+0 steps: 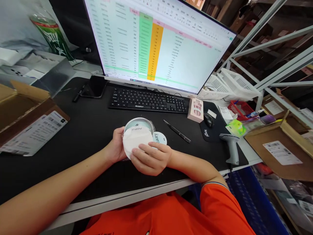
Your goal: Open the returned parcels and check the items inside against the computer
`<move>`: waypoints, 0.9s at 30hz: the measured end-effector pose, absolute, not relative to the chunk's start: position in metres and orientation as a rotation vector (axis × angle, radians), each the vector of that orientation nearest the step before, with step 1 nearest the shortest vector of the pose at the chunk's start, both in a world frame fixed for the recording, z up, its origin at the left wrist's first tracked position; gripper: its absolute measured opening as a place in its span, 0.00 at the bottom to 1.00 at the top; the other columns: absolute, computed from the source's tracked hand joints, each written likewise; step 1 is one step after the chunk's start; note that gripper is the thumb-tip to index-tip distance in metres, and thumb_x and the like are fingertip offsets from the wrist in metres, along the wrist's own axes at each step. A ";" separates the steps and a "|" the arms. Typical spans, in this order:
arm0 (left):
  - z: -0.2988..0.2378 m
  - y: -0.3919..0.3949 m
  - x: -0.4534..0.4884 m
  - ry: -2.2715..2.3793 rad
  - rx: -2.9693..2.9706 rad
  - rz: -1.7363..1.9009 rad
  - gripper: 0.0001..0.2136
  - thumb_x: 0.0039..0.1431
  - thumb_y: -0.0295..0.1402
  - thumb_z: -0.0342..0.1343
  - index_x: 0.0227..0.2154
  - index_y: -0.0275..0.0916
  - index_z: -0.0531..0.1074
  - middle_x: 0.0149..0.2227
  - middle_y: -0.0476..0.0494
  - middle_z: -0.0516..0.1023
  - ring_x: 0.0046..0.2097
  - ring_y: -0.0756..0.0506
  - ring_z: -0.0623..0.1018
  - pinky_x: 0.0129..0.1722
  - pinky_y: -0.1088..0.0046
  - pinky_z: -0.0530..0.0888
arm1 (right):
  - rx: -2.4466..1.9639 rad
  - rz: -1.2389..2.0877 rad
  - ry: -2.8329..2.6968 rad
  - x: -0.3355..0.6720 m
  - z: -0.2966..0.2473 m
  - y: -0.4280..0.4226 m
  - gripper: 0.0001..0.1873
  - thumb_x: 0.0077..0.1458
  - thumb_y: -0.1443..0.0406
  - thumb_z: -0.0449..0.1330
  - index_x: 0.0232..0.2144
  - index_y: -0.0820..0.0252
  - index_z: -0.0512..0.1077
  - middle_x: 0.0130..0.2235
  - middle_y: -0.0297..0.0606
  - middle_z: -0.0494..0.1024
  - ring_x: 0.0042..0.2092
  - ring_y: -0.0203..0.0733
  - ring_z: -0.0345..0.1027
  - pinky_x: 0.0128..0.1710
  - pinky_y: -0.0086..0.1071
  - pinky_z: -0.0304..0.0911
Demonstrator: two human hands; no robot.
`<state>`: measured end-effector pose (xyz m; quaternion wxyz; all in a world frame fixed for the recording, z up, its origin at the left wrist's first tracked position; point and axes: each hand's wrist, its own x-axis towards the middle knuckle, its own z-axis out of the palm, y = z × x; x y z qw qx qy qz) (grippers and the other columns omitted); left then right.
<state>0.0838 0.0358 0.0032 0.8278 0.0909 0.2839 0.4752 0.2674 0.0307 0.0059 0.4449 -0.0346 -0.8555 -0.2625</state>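
Observation:
My left hand (117,145) is closed around the left side of a round, pale-rimmed container (127,123) with light blue inside. In front of it a white round disc (137,138) with small print near its top edge covers much of the container. My right hand (151,158) grips the disc's lower right, its fingers lying across the front and the thumb hidden. Just behind these fingers shows a light blue round card (161,139) with the letters "eauty"; what supports it is hidden.
A keyboard (149,101) lies below the monitor (158,42). To the right are a utility knife (177,131), pink box (195,110), mouse (208,120) and barcode scanner (231,148). Cardboard boxes stand at left (31,120) and right (281,150). A phone (93,86) lies back left.

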 end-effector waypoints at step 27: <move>0.000 0.038 0.101 0.782 0.068 1.008 0.22 0.65 0.39 0.48 0.58 0.38 0.73 0.38 0.42 0.84 0.44 0.40 0.83 0.43 0.67 0.83 | -0.729 -0.510 -2.478 0.269 0.027 0.047 0.15 0.75 0.66 0.51 0.53 0.57 0.77 0.50 0.40 0.82 0.40 0.40 0.74 0.38 0.33 0.70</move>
